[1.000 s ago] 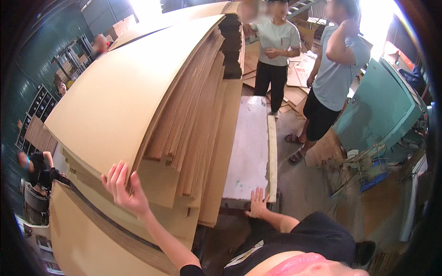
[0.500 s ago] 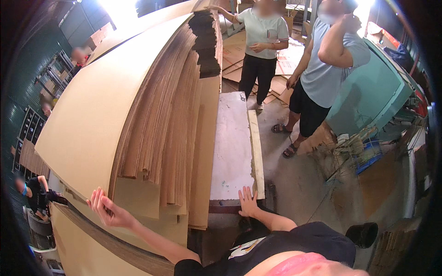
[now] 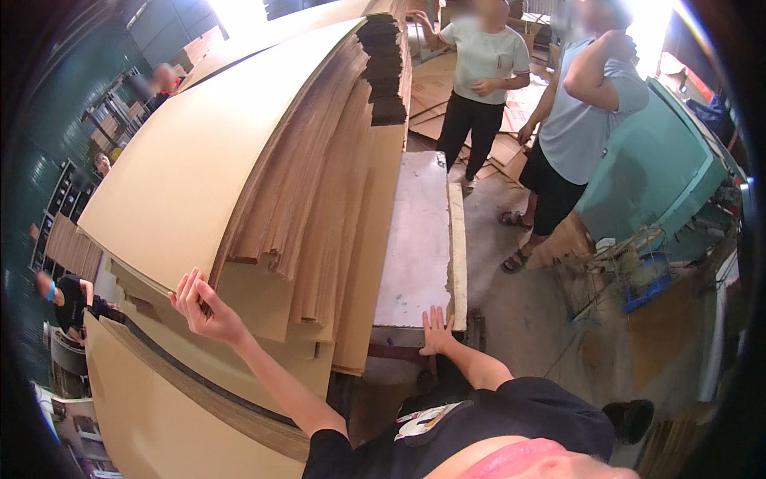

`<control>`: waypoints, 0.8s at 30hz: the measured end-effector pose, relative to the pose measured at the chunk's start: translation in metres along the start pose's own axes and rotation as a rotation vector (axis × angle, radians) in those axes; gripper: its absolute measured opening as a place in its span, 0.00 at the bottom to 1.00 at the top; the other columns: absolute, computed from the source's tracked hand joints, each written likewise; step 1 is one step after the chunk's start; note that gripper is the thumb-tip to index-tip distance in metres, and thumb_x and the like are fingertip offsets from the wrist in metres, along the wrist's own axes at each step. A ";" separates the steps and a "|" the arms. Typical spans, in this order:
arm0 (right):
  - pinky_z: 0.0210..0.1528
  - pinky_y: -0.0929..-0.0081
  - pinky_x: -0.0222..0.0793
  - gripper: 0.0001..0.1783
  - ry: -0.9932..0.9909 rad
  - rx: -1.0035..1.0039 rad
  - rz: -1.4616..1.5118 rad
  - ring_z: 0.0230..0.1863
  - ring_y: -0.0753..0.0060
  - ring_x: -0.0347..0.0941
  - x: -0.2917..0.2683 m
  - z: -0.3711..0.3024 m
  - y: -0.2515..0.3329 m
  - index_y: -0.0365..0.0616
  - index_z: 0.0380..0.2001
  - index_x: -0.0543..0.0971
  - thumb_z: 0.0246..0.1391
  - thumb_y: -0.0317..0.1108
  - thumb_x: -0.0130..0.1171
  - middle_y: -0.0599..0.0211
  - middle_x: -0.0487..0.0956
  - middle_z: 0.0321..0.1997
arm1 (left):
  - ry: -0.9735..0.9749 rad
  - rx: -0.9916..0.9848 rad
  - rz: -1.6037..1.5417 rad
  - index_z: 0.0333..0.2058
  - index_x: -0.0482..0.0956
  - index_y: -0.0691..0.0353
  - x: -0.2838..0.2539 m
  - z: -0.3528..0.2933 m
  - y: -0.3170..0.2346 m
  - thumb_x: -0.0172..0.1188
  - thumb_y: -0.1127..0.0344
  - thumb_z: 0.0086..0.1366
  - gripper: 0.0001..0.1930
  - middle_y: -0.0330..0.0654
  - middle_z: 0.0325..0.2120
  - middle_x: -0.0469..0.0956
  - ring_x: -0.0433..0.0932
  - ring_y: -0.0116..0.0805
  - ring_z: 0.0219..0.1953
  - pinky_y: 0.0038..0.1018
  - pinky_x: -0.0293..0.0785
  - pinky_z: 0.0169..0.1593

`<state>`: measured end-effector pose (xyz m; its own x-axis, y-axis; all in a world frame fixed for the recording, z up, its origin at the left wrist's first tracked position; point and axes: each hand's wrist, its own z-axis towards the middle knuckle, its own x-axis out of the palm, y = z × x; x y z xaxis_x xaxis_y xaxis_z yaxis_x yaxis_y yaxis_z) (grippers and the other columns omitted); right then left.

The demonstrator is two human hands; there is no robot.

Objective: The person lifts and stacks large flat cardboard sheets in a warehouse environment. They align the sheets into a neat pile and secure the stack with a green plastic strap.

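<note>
My left hand (image 3: 206, 311) is at the near edge of a tall stack of tan cardboard sheets (image 3: 239, 120). Its curled fingers grip the edge near the front corner; how many sheets it holds cannot be made out. My right hand (image 3: 436, 332) rests with fingers spread on the near right corner of a white-topped board (image 3: 411, 247), right of the stack. Below the left forearm lies another pile of tan sheets (image 3: 167, 391) with a curved brown edge.
Two people stand beyond the board, one in a white shirt (image 3: 483, 64), one in light blue (image 3: 590, 120). A teal panel (image 3: 654, 160) leans at the right. Flattened cartons (image 3: 435, 88) lie behind them. A person in black (image 3: 72, 303) is at the far left.
The near edge of the upper sheets has moved up and away from the lower pile, with my left hand on it. My right hand keeps its place on the board. The view has shifted slightly.
</note>
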<state>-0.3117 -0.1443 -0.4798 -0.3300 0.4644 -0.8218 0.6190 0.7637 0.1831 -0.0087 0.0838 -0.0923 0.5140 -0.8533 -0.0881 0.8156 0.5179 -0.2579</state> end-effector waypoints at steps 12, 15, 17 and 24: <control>0.67 0.17 0.19 0.77 -0.044 0.024 -0.029 0.79 0.37 0.14 0.003 -0.002 0.005 0.41 0.75 0.33 0.38 0.66 0.70 0.41 0.24 0.79 | -0.054 0.042 0.009 0.34 0.85 0.59 0.002 0.003 -0.001 0.55 0.67 0.71 0.10 0.36 0.37 0.86 0.81 0.36 0.48 0.40 0.60 0.68; 0.67 0.16 0.20 0.77 -0.039 0.020 -0.030 0.78 0.37 0.14 0.005 -0.004 0.005 0.41 0.75 0.34 0.37 0.67 0.70 0.41 0.24 0.79 | -0.053 0.038 0.000 0.34 0.85 0.59 0.002 0.003 -0.003 0.55 0.67 0.71 0.10 0.36 0.37 0.86 0.81 0.36 0.48 0.40 0.60 0.68; 0.67 0.16 0.19 0.77 -0.044 0.018 -0.015 0.79 0.37 0.14 0.006 -0.002 0.002 0.40 0.75 0.34 0.37 0.67 0.70 0.41 0.24 0.79 | -0.044 0.026 -0.001 0.34 0.86 0.58 0.002 0.004 -0.006 0.55 0.67 0.71 0.10 0.35 0.37 0.86 0.81 0.36 0.48 0.40 0.60 0.68; 0.67 0.17 0.20 0.78 -0.003 -0.026 0.078 0.79 0.39 0.14 0.012 0.014 -0.010 0.44 0.76 0.34 0.35 0.67 0.71 0.43 0.23 0.79 | -0.056 0.038 -0.010 0.33 0.86 0.60 0.003 0.006 -0.007 0.55 0.67 0.71 0.11 0.36 0.37 0.86 0.82 0.35 0.46 0.40 0.62 0.67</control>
<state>-0.3118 -0.1530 -0.4990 -0.2792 0.5220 -0.8060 0.6241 0.7366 0.2608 -0.0114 0.0781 -0.0847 0.5189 -0.8542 -0.0311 0.8298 0.5121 -0.2217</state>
